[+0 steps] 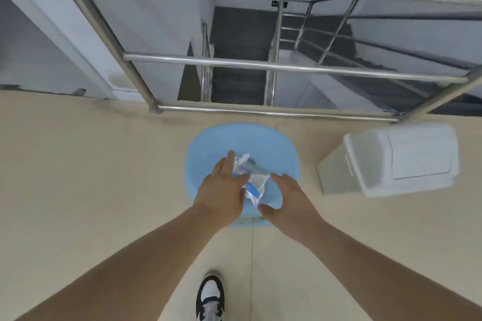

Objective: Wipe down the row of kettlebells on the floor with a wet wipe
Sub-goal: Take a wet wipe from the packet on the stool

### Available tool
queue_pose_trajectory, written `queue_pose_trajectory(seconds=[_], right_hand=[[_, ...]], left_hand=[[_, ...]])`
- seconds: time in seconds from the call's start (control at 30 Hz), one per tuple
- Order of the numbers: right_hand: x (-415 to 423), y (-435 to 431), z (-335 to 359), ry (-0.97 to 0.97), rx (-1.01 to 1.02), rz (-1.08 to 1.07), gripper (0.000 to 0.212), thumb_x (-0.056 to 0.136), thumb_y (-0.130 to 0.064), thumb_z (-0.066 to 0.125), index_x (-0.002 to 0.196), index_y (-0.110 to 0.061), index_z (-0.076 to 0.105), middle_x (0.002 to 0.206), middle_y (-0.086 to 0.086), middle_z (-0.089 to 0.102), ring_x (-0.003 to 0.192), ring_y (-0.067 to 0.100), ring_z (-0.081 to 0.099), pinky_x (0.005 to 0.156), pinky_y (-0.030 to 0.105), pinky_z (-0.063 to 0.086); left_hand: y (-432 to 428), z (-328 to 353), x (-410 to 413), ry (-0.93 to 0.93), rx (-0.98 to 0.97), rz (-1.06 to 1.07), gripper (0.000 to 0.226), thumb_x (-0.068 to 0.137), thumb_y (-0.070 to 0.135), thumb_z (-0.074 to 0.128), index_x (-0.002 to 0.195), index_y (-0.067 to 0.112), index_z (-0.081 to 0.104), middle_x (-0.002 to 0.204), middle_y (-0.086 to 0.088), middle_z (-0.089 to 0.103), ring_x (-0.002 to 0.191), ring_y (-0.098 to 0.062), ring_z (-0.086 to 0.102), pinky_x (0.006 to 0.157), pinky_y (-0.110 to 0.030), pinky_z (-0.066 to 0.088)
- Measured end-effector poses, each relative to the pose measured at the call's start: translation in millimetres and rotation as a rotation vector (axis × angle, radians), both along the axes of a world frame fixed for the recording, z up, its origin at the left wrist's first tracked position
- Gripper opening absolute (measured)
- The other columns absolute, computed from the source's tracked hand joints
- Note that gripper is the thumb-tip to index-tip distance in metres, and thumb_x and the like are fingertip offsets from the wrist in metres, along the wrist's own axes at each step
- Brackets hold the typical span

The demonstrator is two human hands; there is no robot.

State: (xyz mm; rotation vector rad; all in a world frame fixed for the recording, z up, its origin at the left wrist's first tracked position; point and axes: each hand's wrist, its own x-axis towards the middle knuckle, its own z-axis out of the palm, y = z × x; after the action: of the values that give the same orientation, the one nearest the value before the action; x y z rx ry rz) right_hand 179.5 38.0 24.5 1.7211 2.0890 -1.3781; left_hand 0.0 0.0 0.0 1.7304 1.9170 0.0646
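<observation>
Above a round light-blue plastic stool (208, 143), the left hand (221, 190) pinches a crinkled white-and-blue wipe packet (254, 186) (blurred); the right hand (289, 200) hovers spread.

The floor (86, 177) is a smooth beige surface with a thin seam running toward the viewer. A round light-blue stool (208, 143) stands on it near the steel railing (273, 112), whose posts are fixed at the floor's edge above a stairwell. A white swing-lid waste bin (391, 159) stands to the right of the stool, apart from it. A black-and-white sneaker (210, 294) rests on the floor at the near edge.
</observation>
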Motion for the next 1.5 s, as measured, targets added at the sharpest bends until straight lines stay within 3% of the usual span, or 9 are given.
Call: queue_pose_trajectory(seconds=[0.1,0.17,0.3,0.43,0.6,1.03,1.17,1.3,1.5], right_hand=[[-18,21,-42,-0.056,0.062,0.069,0.097,0.089,-0.045,0.073,0.164,-0.029,0.013,0.172,-0.009,0.001,0.158,0.007,0.004,0.118,0.025,0.023],[-27,34,-64,-0.122,0.075,0.113,0.099,0.085,-0.052,0.075,0.163,-0.032,0.017,0.172,-0.01,0.009,0.157,0.009,0.011,0.118,0.029,0.027],[-36,45,-79,-0.271,0.167,0.126,0.066,0.072,-0.062,0.078,0.129,-0.036,0.058,0.146,-0.014,0.05,0.122,0.01,0.057,0.083,0.028,0.047],[-39,54,-77,-0.331,0.195,0.153,0.053,0.066,-0.068,0.078,0.107,-0.036,0.067,0.109,-0.014,0.061,0.096,0.013,0.065,0.069,0.028,0.047],[-43,58,-79,-0.385,0.205,0.188,0.043,0.064,-0.072,0.074,0.073,-0.037,0.051,0.097,-0.011,0.055,0.083,0.014,0.059,0.052,0.023,0.029],[-41,64,-84,-0.384,0.216,0.139,0.032,0.068,-0.05,0.076,0.092,-0.032,0.065,0.086,-0.011,0.068,0.086,0.017,0.064,0.07,0.027,0.054],[-40,67,-83,-0.392,0.209,0.161,0.038,0.063,-0.057,0.077,0.087,-0.029,0.065,0.081,-0.011,0.066,0.081,0.015,0.063,0.066,0.027,0.052],[-42,66,-80,-0.393,0.205,0.155,0.046,0.056,-0.065,0.077,0.081,-0.028,0.064,0.078,-0.011,0.067,0.078,0.013,0.064,0.06,0.025,0.049],[-41,69,-77,-0.378,0.171,0.137,0.056,0.051,-0.073,0.081,0.081,-0.029,0.064,0.08,-0.014,0.067,0.076,0.008,0.06,0.054,0.024,0.038]], left_hand=[[27,-32,-10,0.095,0.044,-0.07,0.04,0.099,0.028,0.055,0.138,0.036,0.053,0.17,-0.004,-0.005,0.152,-0.022,0.015,0.104,-0.039,0.046],[41,-48,-11,0.134,0.006,-0.103,0.034,0.098,0.028,0.055,0.132,0.034,0.059,0.168,-0.001,0.009,0.146,-0.021,0.026,0.102,-0.037,0.047],[54,-64,-9,0.176,0.058,-0.03,0.027,0.1,0.027,0.053,0.124,0.026,0.065,0.148,0.004,0.041,0.131,-0.019,0.042,0.084,-0.03,0.046],[58,-69,-2,0.184,0.061,0.055,0.022,0.099,0.029,0.055,0.111,0.021,0.071,0.134,0.004,0.047,0.121,-0.019,0.045,0.071,-0.028,0.037],[44,-79,6,0.093,0.06,0.214,0.019,0.094,0.021,0.058,0.107,0.021,0.073,0.141,0.004,0.049,0.122,-0.02,0.046,0.082,-0.029,0.042],[48,-83,33,0.149,-0.013,0.423,0.032,0.082,0.029,0.065,0.111,0.018,0.055,0.129,-0.004,0.044,0.12,-0.026,0.042,0.093,-0.033,0.033],[49,-79,26,0.008,-0.115,0.458,0.042,0.078,0.039,0.071,0.11,0.018,0.054,0.13,-0.002,0.039,0.124,-0.025,0.038,0.096,-0.036,0.034],[47,-70,11,-0.265,-0.127,0.565,0.004,0.093,0.019,0.053,0.091,0.022,0.056,0.119,0.0,0.042,0.118,-0.026,0.046,0.097,-0.043,0.043],[47,-59,-8,-0.748,-0.118,0.808,0.025,0.103,0.021,0.05,0.083,0.011,0.062,0.08,0.001,0.055,0.069,-0.015,0.048,0.061,-0.025,0.037]])
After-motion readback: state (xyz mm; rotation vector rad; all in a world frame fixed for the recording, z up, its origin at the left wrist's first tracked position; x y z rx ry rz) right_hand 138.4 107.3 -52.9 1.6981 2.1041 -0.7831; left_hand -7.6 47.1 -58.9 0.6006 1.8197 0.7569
